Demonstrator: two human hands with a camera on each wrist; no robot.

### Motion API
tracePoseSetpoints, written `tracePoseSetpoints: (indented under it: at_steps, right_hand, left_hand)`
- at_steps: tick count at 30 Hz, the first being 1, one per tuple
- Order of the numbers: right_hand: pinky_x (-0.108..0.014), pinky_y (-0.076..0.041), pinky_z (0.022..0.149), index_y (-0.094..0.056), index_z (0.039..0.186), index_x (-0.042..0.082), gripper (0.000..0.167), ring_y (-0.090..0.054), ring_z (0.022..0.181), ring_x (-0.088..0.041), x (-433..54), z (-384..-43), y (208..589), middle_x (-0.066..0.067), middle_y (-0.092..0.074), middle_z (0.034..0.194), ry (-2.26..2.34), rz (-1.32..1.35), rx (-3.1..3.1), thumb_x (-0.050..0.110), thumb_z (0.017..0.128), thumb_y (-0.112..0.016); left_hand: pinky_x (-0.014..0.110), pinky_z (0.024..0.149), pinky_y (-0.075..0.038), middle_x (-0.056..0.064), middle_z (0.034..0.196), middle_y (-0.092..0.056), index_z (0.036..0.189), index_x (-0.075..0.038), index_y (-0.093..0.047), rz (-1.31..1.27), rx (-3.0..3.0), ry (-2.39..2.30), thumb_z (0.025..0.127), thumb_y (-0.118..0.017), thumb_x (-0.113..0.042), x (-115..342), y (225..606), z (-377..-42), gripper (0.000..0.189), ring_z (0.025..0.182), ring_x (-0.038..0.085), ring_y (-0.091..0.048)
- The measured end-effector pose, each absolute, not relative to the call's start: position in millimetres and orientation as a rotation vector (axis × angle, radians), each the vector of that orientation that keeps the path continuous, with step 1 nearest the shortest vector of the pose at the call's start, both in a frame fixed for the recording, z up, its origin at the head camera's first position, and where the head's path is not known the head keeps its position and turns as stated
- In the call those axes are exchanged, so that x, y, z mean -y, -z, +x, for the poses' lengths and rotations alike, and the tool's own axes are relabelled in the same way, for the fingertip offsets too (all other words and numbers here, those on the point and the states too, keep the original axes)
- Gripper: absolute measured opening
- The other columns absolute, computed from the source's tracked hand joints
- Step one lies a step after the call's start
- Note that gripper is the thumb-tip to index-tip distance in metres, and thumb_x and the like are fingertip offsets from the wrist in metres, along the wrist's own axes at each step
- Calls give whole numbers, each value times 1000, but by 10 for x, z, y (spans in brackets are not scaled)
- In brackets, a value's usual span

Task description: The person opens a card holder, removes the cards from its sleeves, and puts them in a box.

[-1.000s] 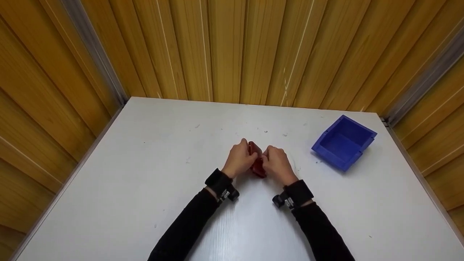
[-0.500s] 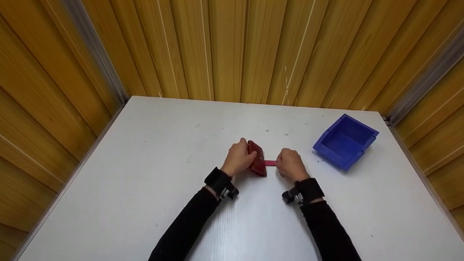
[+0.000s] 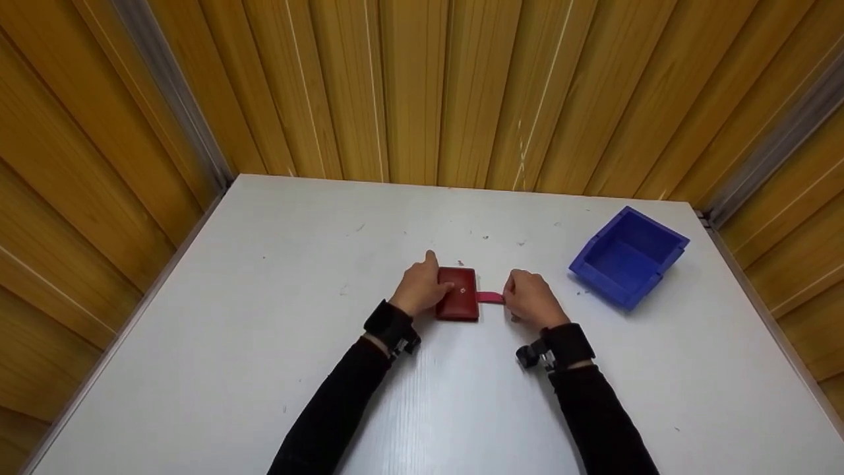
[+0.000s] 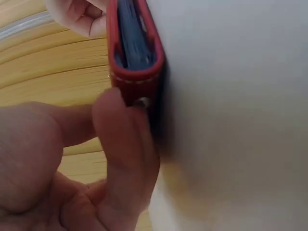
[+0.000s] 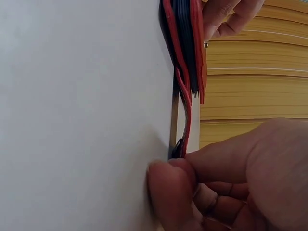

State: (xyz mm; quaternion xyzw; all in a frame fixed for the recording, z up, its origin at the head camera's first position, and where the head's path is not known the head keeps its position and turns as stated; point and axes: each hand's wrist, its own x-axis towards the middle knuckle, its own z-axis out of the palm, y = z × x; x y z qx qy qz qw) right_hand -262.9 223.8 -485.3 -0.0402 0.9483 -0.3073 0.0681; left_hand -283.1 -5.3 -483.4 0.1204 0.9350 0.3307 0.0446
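Wallet (image 3: 456, 305), red, lies midway between the side edges of the tabletop (image 3: 264, 316); we see the left hand (image 3: 417, 290) gripping its left side and the right hand (image 3: 534, 301) pinching its pink strap (image 3: 490, 297). Should the left grip loosen, a strap pull could drag everything askew. We find no readable brand, label or writing.

The person wears long, close-fitting black fabric sleeves (image 3: 333, 402) on both arms, and a narrow strip of bare wrist shows past each plain cuff. Next comes a broad matte black wristband (image 3: 388, 319) on the left and a matching black wristband (image 3: 568, 345) on the right. Each carries a small rounded black camera (image 3: 527, 357) on its inner side, with silvery and whitish details too small to read. The fingers (image 4: 126, 154) are bare.
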Motion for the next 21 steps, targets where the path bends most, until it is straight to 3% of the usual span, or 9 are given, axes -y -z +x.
tracePoseSetpoints:
  at_steps: [3,6,9,13,21]
  right_hand:
    - [-24,-45,51,-61,92,0,9,-65,52,-13,-2224,-2637,4845,-11,-67,73,924,-128,-2862,3,97,-54]
    - [-24,-44,51,-61,93,0,9,-64,51,-12,-2211,-2637,4837,-11,-67,73,910,-112,-2861,3,97,-54]
    - [-24,-43,51,-61,95,0,7,-63,51,-12,-2208,-2635,4829,-11,-66,72,881,-97,-2853,3,97,-55]
    - [-23,-44,50,-60,95,0,5,-62,53,-13,-2203,-2636,4823,-11,-64,75,880,-72,-2843,3,97,-56]
    - [-23,-47,51,-61,95,1,4,-62,56,-14,-2215,-2645,4824,-9,-64,78,923,-60,-2825,3,97,-59]
  left_hand:
    - [43,77,-59,20,93,-71,109,0,-56,502,-2916,-959,98,-70,-14,24,4828,-2814,23,88,33,-72]
    - [42,76,-60,18,93,-72,109,1,-61,598,-2995,-831,101,-64,-10,-40,4826,-2766,14,87,32,-73]
    - [41,78,-62,18,99,-74,122,4,-62,596,-3058,-676,103,-63,-26,-133,4830,-2694,36,89,31,-74]
    - [39,77,-62,17,102,-73,127,4,-60,541,-3123,-531,95,-70,-51,-258,4826,-2603,65,88,29,-74]
    - [35,67,-59,10,87,-71,111,-2,-60,476,-3198,-579,89,-73,-44,-336,4809,-2562,49,74,23,-69]
